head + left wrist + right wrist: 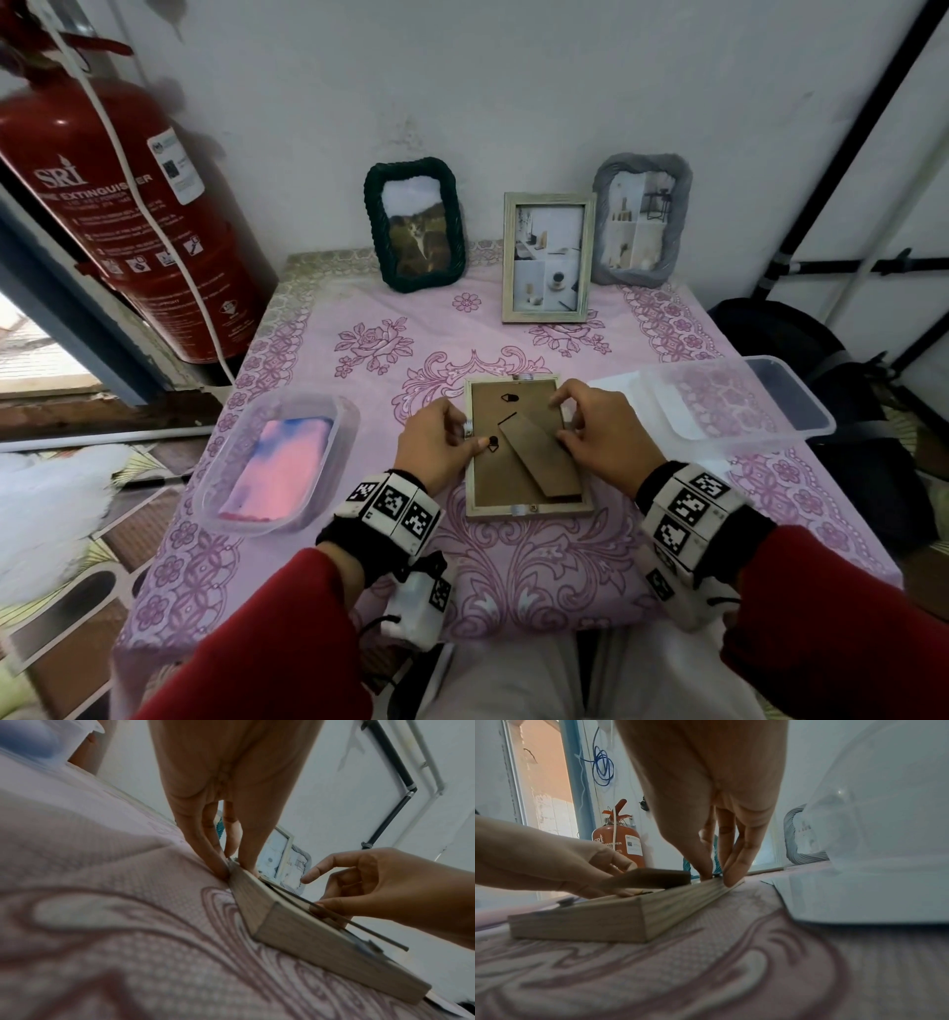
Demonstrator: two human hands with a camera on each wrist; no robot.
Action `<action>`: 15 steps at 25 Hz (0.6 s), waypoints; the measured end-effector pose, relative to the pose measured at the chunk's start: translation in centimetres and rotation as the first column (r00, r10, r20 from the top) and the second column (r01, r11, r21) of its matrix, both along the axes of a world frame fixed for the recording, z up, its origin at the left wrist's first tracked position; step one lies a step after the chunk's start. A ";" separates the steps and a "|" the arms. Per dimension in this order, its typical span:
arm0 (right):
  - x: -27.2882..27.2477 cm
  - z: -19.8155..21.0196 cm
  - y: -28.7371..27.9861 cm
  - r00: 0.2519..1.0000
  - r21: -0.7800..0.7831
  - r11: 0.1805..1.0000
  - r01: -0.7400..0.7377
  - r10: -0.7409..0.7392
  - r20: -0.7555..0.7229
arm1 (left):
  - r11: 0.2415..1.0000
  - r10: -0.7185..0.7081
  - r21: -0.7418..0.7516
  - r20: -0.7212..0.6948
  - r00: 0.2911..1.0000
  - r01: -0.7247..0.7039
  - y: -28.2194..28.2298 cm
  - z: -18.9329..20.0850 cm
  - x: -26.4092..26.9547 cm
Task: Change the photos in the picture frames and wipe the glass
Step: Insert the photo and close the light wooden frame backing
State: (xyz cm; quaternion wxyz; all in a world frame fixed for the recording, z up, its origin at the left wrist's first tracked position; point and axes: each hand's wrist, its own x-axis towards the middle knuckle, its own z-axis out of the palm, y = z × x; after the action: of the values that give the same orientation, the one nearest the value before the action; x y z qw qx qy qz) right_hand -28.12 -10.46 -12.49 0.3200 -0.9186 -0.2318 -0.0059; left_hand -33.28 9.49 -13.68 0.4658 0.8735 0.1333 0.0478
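Observation:
A light wooden picture frame (529, 511) lies face down in the middle of the pink tablecloth, its brown backing (488, 478) and fold-out stand (544, 457) facing up. My left hand (475, 437) pinches the frame's left rail, thumb on the backing beside a black clip (493, 442). In the left wrist view the fingertips (221, 870) press at that rail's outer side. My right hand (562, 421) grips the right rail, its fingertips (731, 880) set on the edge. At the back stand a dark green frame (415, 226), a pale wooden frame (548, 257) and a grey frame (639, 226).
A clear tub (349, 411) at the left holds a pink and blue cloth (287, 462). Another clear tub (739, 401) sits at the right on white paper (616, 385). A red fire extinguisher (128, 216) stands beyond the table's left edge. Dark bags lie to the right.

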 end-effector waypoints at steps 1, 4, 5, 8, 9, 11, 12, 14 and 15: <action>0.0 -0.1 -0.1 0.999 0.029 0.999 0.045 -0.044 -0.025 | 1.000 0.013 -0.017 -0.013 1.000 -0.013 0.0 0.0 0.0; 0.0 -0.4 -0.5 0.977 0.062 0.980 0.189 -0.182 -0.109 | 0.992 0.064 -0.106 -0.031 0.997 -0.067 0.0 0.0 0.0; 0.0 -0.4 -0.6 0.972 0.056 0.976 0.210 -0.202 -0.123 | 0.990 0.079 -0.118 -0.029 0.996 -0.082 0.0 -0.1 0.0; 0.0 -0.3 -0.4 0.972 0.079 0.975 0.206 -0.195 -0.131 | 0.983 0.091 -0.161 -0.023 0.996 -0.094 -0.2 -0.2 -0.1; 0.0 -0.2 -0.3 0.977 0.090 0.979 0.184 -0.172 -0.125 | 0.981 0.090 -0.170 -0.020 0.996 -0.093 -0.3 -0.2 -0.1; -0.2 0.0 -0.1 0.980 0.137 0.977 0.161 -0.142 -0.140 | 0.981 0.093 -0.171 -0.014 0.996 -0.094 -0.4 -0.2 -0.2; -0.2 0.0 0.0 0.978 0.170 0.971 0.168 -0.142 -0.155 | 0.981 0.093 -0.170 -0.010 0.996 -0.094 -0.4 -0.2 -0.2; -0.3 0.0 -0.1 0.975 0.220 0.959 0.181 -0.146 -0.165 | 0.981 0.094 -0.168 -0.003 0.996 -0.093 -0.4 -0.1 -0.2; -0.3 -0.1 -0.1 0.977 0.231 0.957 0.177 -0.141 -0.162 | 0.982 0.093 -0.165 0.000 0.996 -0.092 -0.4 -0.1 -0.1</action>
State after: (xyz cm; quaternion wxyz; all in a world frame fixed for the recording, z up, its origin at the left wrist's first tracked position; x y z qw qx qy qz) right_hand -28.40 -10.56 -12.55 0.4448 -0.8860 -0.1309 0.0062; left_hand -33.43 9.06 -13.82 0.5342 0.8247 0.1753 0.0615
